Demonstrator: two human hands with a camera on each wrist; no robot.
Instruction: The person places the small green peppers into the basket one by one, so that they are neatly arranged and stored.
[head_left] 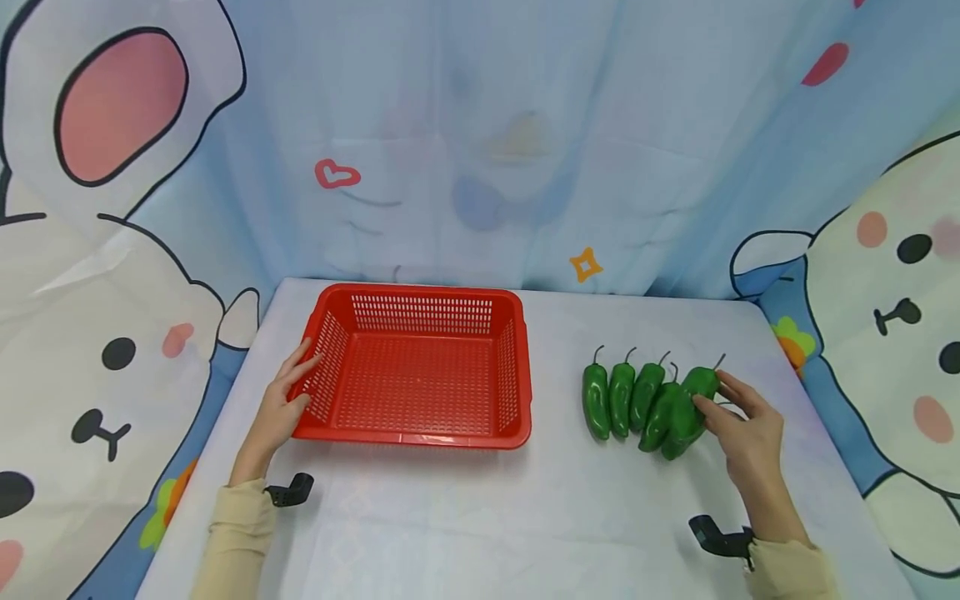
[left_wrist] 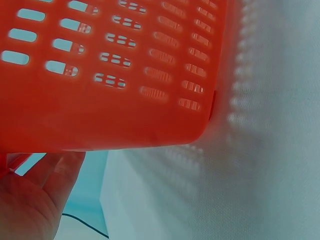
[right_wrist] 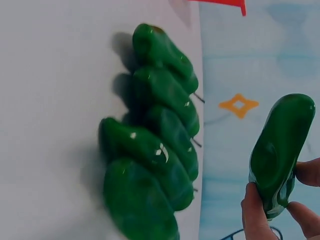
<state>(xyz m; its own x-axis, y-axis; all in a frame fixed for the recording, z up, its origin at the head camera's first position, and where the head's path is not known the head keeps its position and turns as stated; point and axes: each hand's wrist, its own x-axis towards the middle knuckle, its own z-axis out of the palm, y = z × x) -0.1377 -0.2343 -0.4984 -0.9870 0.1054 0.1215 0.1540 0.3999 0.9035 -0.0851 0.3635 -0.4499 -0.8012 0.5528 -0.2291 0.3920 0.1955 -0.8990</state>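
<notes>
On the left of the table, a red plastic basket (head_left: 411, 438) with slotted walls has nothing in it. My left hand (head_left: 273, 412) grips its left rim, fingers over the edge; the left wrist view shows this hand (left_wrist: 35, 200) at the rim of the basket wall (left_wrist: 100, 120). At the right, my right hand (head_left: 750, 437) pinches a green pepper (right_wrist: 281, 145) between thumb and fingertips, raised above the table in the right wrist view. Several more green peppers (head_left: 596, 402) lie side by side just left of that hand, stems pointing to the back.
A white cloth covers the table (head_left: 450, 525). Behind it hangs a light blue curtain (head_left: 420, 100) with printed cartoon animals at both sides. A black wrist mount (head_left: 292, 490) sits on the left sleeve and another mount (head_left: 720, 537) on the right.
</notes>
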